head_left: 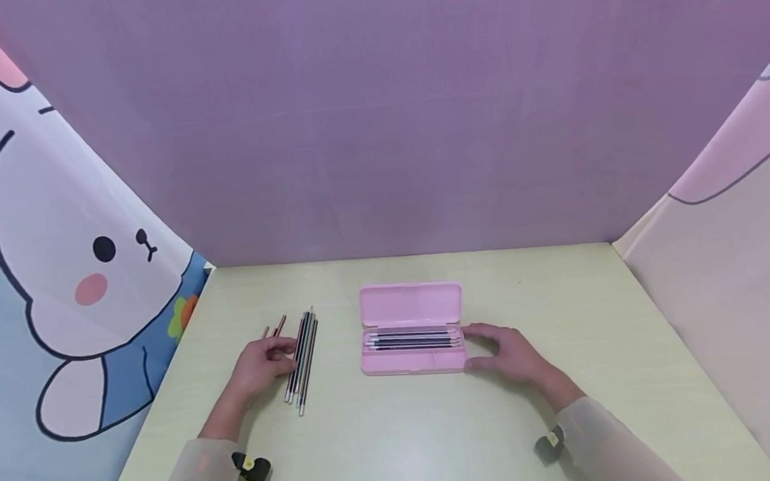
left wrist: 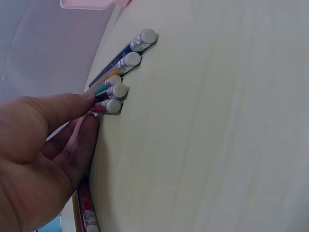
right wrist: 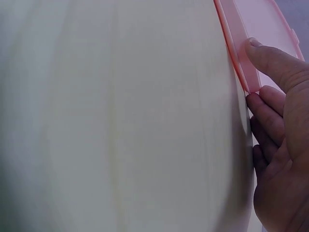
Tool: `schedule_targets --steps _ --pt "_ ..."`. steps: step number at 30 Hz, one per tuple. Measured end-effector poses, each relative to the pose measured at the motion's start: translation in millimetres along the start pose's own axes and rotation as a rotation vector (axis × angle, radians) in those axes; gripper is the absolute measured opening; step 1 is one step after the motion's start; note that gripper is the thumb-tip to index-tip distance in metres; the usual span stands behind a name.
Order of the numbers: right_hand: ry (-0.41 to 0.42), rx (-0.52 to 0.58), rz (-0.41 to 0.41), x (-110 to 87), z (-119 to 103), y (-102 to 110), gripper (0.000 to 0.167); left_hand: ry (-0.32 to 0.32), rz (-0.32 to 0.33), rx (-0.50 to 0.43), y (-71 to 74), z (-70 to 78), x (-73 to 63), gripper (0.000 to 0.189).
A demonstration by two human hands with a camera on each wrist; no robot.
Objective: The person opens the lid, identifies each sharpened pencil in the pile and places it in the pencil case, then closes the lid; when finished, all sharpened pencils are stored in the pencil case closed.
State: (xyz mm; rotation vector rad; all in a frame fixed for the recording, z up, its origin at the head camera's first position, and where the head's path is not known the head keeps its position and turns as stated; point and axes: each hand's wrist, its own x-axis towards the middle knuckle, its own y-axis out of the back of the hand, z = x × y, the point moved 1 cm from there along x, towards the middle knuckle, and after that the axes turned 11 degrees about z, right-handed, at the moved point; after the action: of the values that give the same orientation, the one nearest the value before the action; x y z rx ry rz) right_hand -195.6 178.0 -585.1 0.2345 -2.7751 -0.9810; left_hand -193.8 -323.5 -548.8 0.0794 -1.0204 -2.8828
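Observation:
My left hand (head_left: 262,364) is at a bunch of pencils (head_left: 309,365) on the left of the table. Its thumb and a fingertip pinch at the near side of the bunch, where a red pencil (left wrist: 107,106) and a dark one lie, white erasers facing me. To the right, a pink pencil case (head_left: 380,365) lies with its lid folded back. Several pencils (head_left: 412,341) lie side by side in its long compartment. My right hand (head_left: 510,352) touches the case's right end with thumb and fingertips, its fingers spread and loosely bent.
A few more pencils (head_left: 280,325) lie beyond my left hand, partly hidden by it. The pale wooden table (head_left: 398,433) ends at a purple backdrop (head_left: 406,157), with printed cloth on both sides. Each wrist carries a small black camera (head_left: 253,469).

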Motion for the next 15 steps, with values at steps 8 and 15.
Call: schedule_targets --steps 8,15 --pt "-0.006 -0.002 0.000 0.5 0.8 1.2 0.068 -0.004 0.004 -0.002 0.3 0.7 -0.4 0.041" --pt "-0.003 0.006 0.002 0.3 -1.8 1.2 0.068 -0.010 0.053 0.079 -4.3 7.4 -0.1 0.041"
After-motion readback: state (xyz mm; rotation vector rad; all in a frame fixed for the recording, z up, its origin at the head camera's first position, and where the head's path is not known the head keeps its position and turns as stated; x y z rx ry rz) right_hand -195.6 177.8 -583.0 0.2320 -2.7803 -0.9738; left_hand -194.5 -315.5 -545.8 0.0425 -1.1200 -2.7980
